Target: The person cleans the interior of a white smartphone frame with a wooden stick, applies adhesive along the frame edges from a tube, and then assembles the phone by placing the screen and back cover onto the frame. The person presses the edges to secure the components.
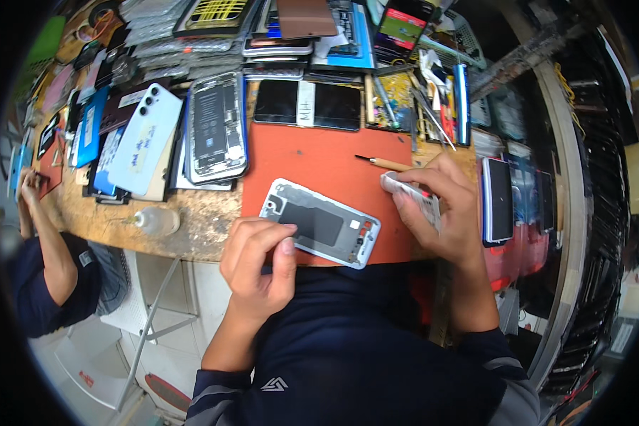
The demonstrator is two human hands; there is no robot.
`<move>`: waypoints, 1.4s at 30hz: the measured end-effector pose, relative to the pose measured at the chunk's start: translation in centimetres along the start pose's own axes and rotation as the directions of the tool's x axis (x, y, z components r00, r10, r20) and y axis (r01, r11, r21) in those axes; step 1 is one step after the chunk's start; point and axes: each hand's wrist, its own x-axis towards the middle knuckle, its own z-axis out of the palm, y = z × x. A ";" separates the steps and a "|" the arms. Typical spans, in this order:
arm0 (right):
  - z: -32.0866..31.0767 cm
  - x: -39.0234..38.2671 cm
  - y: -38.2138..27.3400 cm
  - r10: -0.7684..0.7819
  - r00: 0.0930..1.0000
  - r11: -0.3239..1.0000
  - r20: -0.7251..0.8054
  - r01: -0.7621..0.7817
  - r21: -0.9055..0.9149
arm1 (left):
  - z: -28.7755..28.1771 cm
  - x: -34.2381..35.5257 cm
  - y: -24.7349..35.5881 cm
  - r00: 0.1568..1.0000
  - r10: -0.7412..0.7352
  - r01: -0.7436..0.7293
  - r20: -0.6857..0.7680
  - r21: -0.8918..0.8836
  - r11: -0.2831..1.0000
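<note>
On the orange work mat (319, 153) lies a pale-framed phone back housing (351, 228), its inner side up, with a dark rectangular patch in its middle. My left hand (257, 264) is over its near-left edge. The thumb and index fingertips come together above the housing, and anything between them is too small to make out. To the right, my right hand (447, 202) is closed around a whitish, flat, crumpled piece (420, 199) with a pale rounded end; its kind is unclear. Just beyond that hand, a wooden-handled pointed tool (383, 162) rests on the mat.
An opened phone (218, 128) and a light-blue phone back (145, 138) lie left. Two black phone screens (273, 101) stand behind the mat, near tools (426, 106). A small clear bottle (156, 221) sits at the bench edge. Another person (57, 270) works at far left.
</note>
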 end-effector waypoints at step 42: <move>5.8 -3.1 -8.8 0.101 0.751 0.181 0.652 -0.658 0.731 | -2.4 -3.3 -0.7 0.985 0.159 -0.158 -0.063 0.025 0.987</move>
